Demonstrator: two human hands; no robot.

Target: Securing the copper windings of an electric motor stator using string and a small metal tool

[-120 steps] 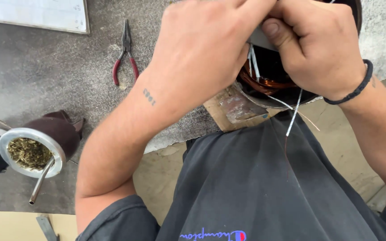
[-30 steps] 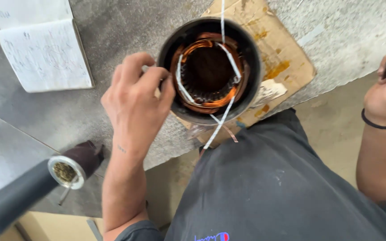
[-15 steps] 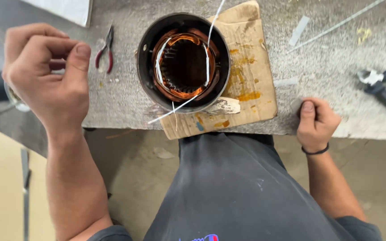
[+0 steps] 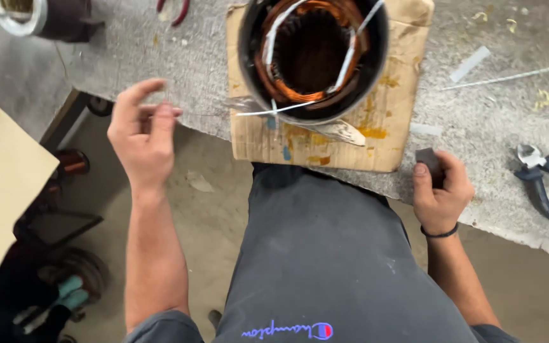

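Along the left edge, a tan board jutting over dim floor clutter; at the top-left corner, a metal-rimmed cup on the grey stone workbench, red-handled pliers just beyond. Left hand raised off the bench edge over open floor, fingers loosely spread, thumb and forefinger pinched on a thin wire running right toward the motor stator. Stator upright near the bench's front edge on a stained cardboard sheet, dark steel shell, copper windings inside, white sleeved leads crossing the bore and poking over the rim. Below the bench, bare concrete floor on both sides of the grey-shirted torso, room to move on the left. Right hand resting at the bench edge right of the cardboard, closed on a small dark block, black band at the wrist. Further right, pale insulation strips, a white cord, and blue-handled cutters lying flat, well apart from that hand.
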